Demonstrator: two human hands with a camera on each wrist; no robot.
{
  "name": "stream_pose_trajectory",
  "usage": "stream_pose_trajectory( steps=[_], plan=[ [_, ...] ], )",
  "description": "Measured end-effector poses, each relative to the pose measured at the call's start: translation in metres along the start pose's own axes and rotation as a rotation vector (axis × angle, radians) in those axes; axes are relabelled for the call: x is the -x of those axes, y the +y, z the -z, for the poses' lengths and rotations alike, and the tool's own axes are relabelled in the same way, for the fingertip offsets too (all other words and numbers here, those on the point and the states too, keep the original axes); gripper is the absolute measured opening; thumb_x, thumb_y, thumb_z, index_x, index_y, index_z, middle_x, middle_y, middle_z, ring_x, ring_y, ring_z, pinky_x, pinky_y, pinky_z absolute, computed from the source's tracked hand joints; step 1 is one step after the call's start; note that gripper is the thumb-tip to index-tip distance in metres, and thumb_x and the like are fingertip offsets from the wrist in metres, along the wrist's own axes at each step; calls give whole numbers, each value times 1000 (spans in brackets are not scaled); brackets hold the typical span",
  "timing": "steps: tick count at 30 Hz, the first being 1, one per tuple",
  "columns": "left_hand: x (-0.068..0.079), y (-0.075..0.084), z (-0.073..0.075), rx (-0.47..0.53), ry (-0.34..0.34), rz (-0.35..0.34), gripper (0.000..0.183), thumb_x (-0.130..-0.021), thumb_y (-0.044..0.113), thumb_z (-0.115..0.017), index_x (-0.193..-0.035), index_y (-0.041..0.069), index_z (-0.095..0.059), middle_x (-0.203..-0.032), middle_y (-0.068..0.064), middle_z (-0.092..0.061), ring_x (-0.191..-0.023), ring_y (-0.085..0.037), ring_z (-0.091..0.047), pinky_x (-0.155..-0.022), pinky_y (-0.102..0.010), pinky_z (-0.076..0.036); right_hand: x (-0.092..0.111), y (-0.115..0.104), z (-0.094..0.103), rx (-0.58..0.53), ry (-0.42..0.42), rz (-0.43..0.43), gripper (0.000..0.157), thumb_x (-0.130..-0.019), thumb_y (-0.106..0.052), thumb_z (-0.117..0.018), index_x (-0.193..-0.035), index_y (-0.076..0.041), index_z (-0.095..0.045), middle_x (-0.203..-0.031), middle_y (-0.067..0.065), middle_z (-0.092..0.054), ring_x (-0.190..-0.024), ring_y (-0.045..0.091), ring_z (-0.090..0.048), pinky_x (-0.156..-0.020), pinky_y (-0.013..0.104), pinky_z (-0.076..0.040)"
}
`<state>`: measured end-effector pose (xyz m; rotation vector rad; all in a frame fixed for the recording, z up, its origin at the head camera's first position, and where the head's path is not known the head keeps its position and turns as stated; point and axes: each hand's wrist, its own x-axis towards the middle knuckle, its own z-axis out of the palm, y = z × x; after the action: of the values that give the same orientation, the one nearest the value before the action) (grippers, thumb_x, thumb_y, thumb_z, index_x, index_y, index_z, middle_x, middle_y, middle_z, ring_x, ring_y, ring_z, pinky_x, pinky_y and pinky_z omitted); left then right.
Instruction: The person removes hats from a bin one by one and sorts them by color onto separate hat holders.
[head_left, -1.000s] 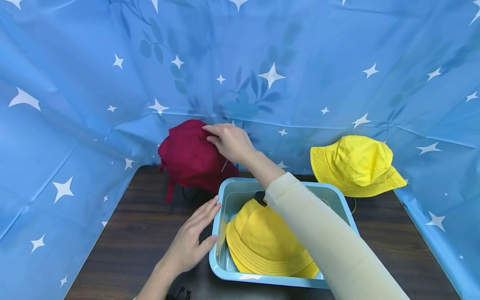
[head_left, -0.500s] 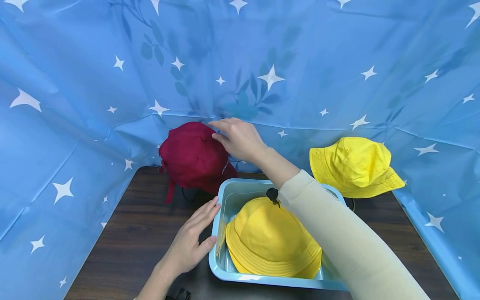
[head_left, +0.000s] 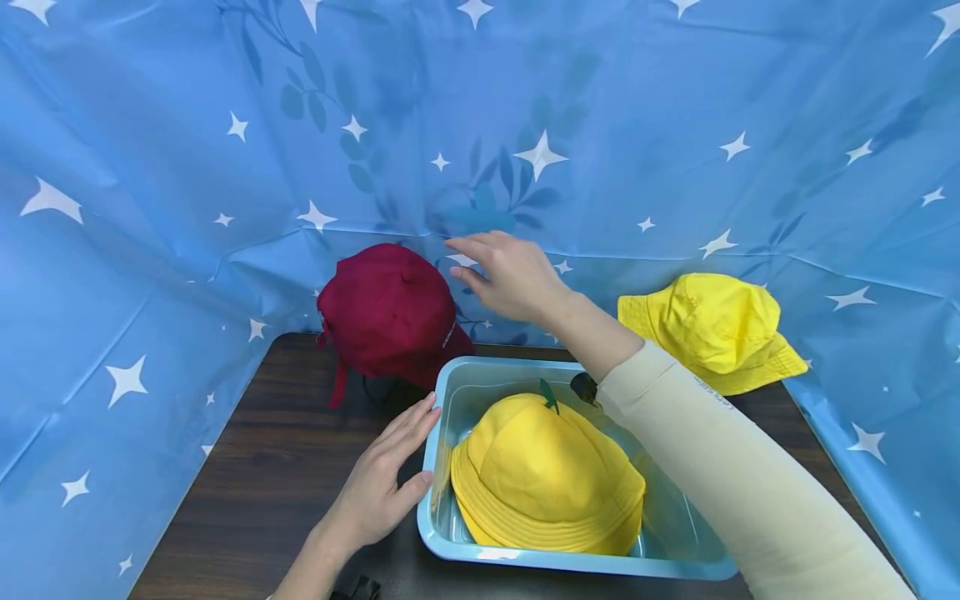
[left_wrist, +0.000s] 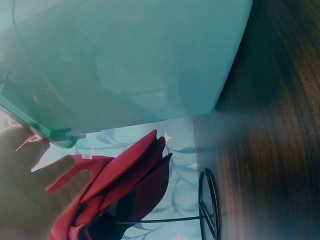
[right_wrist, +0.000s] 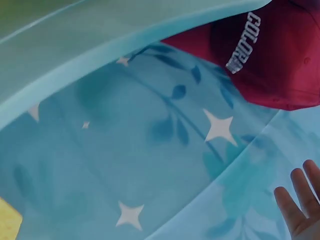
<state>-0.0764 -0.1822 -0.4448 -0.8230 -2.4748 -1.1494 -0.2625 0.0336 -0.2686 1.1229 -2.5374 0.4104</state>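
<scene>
the right hand (head_left: 517,279) hung in the air near the red cap (head_left: 386,308), apart from it and to its right, fingers loosely outstretched, while the cap sat over a black wire stand (left_wrist: 209,205) at the rear left of the dark wooden table (head_left: 240,483). the left hand (head_left: 378,487) lay with straightened fingers against the left rim of the light blue tub (head_left: 577,565), in which a yellow brimmed hat (head_left: 547,475) with a green leaf (head_left: 550,396) on top rested crown up. a yellow bucket hat (head_left: 720,321) stood at the rear right, before the starry blue backdrop (head_left: 450,100).
</scene>
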Motion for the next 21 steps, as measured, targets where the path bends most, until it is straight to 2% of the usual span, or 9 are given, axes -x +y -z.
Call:
stream_pose_trajectory(
  steps=[6,16,21],
  plan=[
    [1,0,0,-3,1,5,63,-99,18,-61,-158,6,-46,-168,-7,-36,-152,-29,-37,-120,-45,-37,8,6,11,28,24,25,45,-103,-28,-67,-144,-10,-64,-137,10,-69,-129,29,-63,-94,46,-58],
    [0,2,0,-6,6,7,64,-98,20,-61,-159,8,-46,-168,-5,-36,-153,-28,-36,-120,-46,-37,29,12,23,90,51,91,48,-101,-29,-69,-144,-9,-64,-136,10,-70,-126,30,-65,-84,46,-61],
    [0,1,0,0,-3,16,63,-99,21,-61,-159,9,-45,-169,-4,-35,-153,-27,-36,-120,-48,-37,41,15,31,121,35,76,53,-101,-33,-69,-148,-10,-60,-139,9,-68,-128,30,-64,-84,48,-61]
  ],
)
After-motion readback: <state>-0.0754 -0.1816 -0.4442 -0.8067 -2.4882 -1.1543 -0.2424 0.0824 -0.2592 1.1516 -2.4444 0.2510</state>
